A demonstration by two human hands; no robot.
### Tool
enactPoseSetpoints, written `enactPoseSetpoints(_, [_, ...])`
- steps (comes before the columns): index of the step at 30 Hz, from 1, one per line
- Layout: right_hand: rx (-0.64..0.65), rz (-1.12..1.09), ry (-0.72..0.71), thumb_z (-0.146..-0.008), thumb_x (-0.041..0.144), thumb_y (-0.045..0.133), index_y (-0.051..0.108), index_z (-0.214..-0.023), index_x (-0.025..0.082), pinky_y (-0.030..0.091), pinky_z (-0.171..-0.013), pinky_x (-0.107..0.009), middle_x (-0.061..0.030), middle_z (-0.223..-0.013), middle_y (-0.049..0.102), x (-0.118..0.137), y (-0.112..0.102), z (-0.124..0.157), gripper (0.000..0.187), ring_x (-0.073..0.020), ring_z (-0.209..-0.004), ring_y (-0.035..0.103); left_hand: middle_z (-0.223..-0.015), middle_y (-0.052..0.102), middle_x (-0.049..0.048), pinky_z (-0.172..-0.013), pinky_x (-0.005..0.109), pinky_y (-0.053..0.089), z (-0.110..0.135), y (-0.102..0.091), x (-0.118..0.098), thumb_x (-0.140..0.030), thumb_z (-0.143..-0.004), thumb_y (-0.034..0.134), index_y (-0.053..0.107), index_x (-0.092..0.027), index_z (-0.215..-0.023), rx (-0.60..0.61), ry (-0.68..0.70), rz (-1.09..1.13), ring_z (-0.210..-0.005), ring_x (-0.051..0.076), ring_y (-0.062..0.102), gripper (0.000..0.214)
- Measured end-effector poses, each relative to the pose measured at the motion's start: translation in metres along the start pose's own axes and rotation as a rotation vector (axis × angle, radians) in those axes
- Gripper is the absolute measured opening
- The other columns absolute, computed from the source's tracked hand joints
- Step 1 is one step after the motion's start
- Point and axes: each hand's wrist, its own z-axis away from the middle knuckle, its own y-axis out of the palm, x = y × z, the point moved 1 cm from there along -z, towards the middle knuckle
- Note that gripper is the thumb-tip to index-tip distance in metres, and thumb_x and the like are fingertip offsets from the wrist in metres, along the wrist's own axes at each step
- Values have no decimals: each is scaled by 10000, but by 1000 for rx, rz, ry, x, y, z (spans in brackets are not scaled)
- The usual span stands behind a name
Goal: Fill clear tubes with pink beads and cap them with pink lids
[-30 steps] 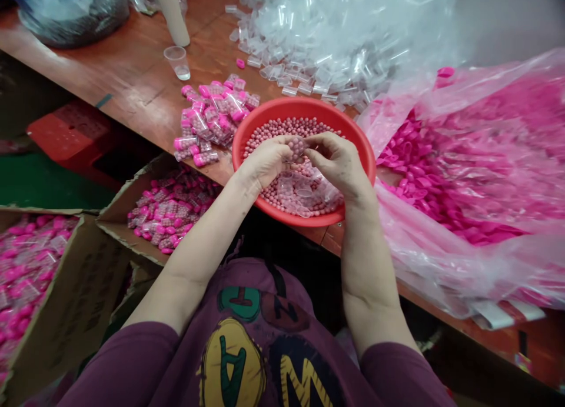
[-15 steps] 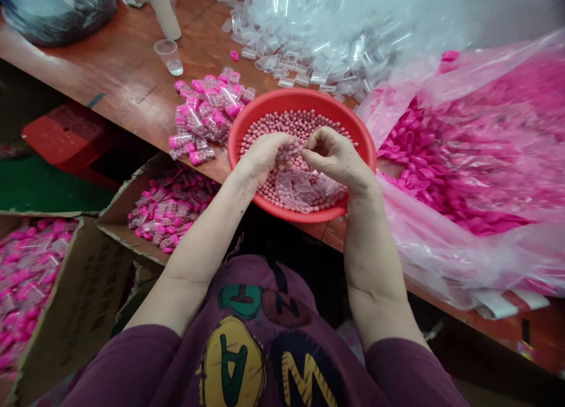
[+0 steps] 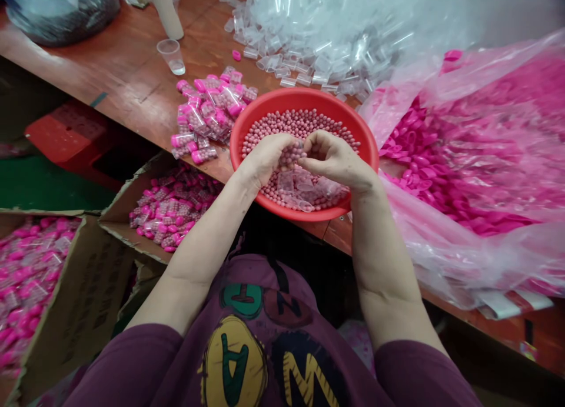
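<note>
Holding a bead-filled transparent container (image 3: 291, 156), the left hand (image 3: 268, 154) is positioned above the red basin (image 3: 304, 95), its grip closed around the container between thumb and fingers. The right hand (image 3: 338, 157), also over the basin, has its thumb and forefinger curved toward each other at the container's end; whether this grip is pinched on anything cannot be told. Within the basin lie loose pink beads (image 3: 300, 123) and, in its near part, several transparent sleeves (image 3: 304, 187). The basin rests at the near edge of the desk (image 3: 119, 72). Left of the basin, a heap of pink-capped containers (image 3: 209, 113); farther left and beyond, a plastic cup (image 3: 171, 56). Behind the basin, a large spread of transparent tubes (image 3: 318, 57). Right of the basin, a translucent pink bag (image 3: 445, 269) with bright pink caps (image 3: 419, 174) at its mouth. Below and left of the basin, two cardboard boxes (image 3: 83, 289) hold further filled containers (image 3: 165, 216).
</note>
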Motion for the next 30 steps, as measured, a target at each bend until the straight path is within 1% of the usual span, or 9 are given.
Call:
enactPoseSetpoints(5, [46,-122,109,-857,352,970,548,-980,278,275,-462,-253,80,-690,606,7,1,0,446,-80,-514,435,-624,547,-1,-517,182,347,0,-1,0,-117,-953,570,620,-165,-690,12,14,54,-549,78,460,272])
enactPoseSetpoints(7, [-10,-155,86,-864,379,962,520,-958,288,256,-450,-254,68,-693,629,7,-1,-1,461,-84,-491,430,-624,538,-4,-501,187,329,-2,-2,0,-105,-971,558,623,-162,-687,9,29,90,-538,75,439,298])
enactPoseSetpoints(9, [-119,-148,42,-868,399,957,530,-981,293,254,-450,-260,59,-731,647,5,-3,-3,455,-87,-496,427,-640,556,-5,-485,198,327,-3,-3,0,-108,-1007,546,633,-163,-713,-4,20,136,-535,80,456,311])
enactPoseSetpoints(12, [-219,-78,12,-902,448,945,622,-1081,283,282,-467,-277,47,-809,646,1,-5,-4,405,-85,-528,441,-723,651,0,-520,218,439,-3,-3,0,-128,-1039,569,686,-158,-838,-23,-15,177,-578,101,576,235])
enactPoseSetpoints(14, [-208,-24,18,-925,484,940,695,-1129,259,317,-491,-287,34,-850,649,0,-5,-4,390,-85,-566,476,-760,678,-6,-576,234,522,-2,-4,-1,-74,-1000,554,701,-152,-911,-10,-15,187,-597,109,634,189])
enactPoseSetpoints(17, [-170,36,26,-902,544,981,760,-1129,230,359,-517,-292,29,-838,669,0,-4,-4,446,-98,-609,519,-764,667,-23,-637,237,575,-1,-5,-2,18,-884,517,691,-142,-936,59,-17,215,-605,102,660,243])
enactPoseSetpoints(23, [-182,18,-10,-786,662,1084,714,-986,239,380,-533,-283,29,-818,666,4,-4,-5,597,-110,-664,545,-753,662,-27,-662,210,578,1,-4,-3,1,-818,539,658,-157,-930,143,-24,210,-632,99,674,228])
enactPoseSetpoints(26, [-151,0,10,-831,664,1054,715,-1042,247,400,-550,-287,22,-875,694,1,-5,-5,577,-111,-672,551,-703,604,-44,-639,201,556,2,-4,-1,-37,-813,617,635,-169,-883,179,12,164,-633,104,668,151])
enactPoseSetpoints(30, [-127,83,-44,-844,578,1044,743,-1094,247,489,-660,-312,13,-898,732,-10,-4,-5,512,-147,-763,626,-694,600,-48,-565,186,460,1,-5,3,-52,-820,633,640,-174,-883,83,72,103,-581,85,611,137])
